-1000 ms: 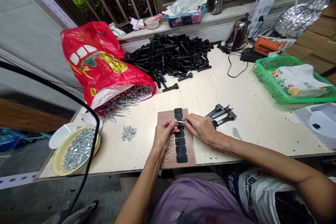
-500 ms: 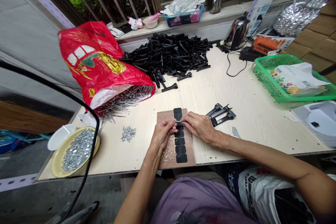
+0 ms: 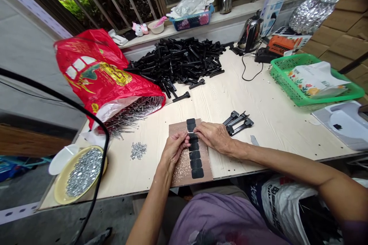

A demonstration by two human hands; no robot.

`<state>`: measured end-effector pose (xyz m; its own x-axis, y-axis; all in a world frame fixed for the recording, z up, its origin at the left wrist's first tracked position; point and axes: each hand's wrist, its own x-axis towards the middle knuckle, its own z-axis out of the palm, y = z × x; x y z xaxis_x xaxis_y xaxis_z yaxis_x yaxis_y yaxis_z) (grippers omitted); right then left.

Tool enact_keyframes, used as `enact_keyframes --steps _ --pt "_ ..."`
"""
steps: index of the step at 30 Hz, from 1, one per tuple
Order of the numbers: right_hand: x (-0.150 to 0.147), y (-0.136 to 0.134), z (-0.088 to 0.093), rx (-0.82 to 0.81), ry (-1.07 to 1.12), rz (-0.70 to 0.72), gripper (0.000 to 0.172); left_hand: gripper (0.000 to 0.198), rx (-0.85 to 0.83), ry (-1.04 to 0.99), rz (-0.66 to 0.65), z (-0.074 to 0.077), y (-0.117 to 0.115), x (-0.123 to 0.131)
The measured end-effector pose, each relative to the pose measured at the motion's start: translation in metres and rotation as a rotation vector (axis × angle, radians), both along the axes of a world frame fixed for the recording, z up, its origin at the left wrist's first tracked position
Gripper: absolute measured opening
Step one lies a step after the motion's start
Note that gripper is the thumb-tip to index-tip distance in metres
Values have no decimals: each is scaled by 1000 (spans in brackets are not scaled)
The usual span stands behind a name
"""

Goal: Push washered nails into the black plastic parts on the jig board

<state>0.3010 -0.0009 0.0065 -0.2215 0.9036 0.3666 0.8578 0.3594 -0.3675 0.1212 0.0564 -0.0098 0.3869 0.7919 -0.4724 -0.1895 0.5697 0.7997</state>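
My left hand (image 3: 174, 146) and my right hand (image 3: 215, 136) meet fingertip to fingertip over a brown board (image 3: 180, 176). Both are closed in a pinch, and a thin silvery pin (image 3: 191, 133) shows faintly between them; the fingers cover most of it. Below the fingertips runs a column of black rounded-square pads (image 3: 196, 164) on the board. Pale crumbs lie on the board beside my left hand. Just beyond my right wrist lie several black plastic stakes with flat heads (image 3: 240, 123). A small heap of silvery bits (image 3: 138, 150) is left of the board.
A red bag (image 3: 106, 72) spills metal pins (image 3: 129, 116) at the left. Behind is a pile of black plastic pieces (image 3: 184, 59). A yellow bowl (image 3: 59, 189) holds silvery discs. On the right stand a green basket (image 3: 316, 101), a white plastic holder (image 3: 342, 122) and a kettle (image 3: 249, 32).
The view has shifted slightly, moving most things left in the picture. My hands stay pinched together over the board; the silvery pin between them shows less clearly.
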Motion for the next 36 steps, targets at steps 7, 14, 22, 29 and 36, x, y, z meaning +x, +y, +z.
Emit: enact_keyframes --steps 7,14,22,29,36 --pt "4 1 4 5 -36 28 16 28 18 14 -19 -2 2 1" --pt "5 1 0 63 -142 -1 24 33 64 85 -24 0 0 3" --pt "9 2 -4 81 -150 65 24 32 129 143 -100 2 0 0" --pt "7 2 -6 71 -170 89 22 29 157 166 -156 4 1 -4" --pt "8 3 -5 8 -151 81 29 28 197 186 -171 3 0 -4"
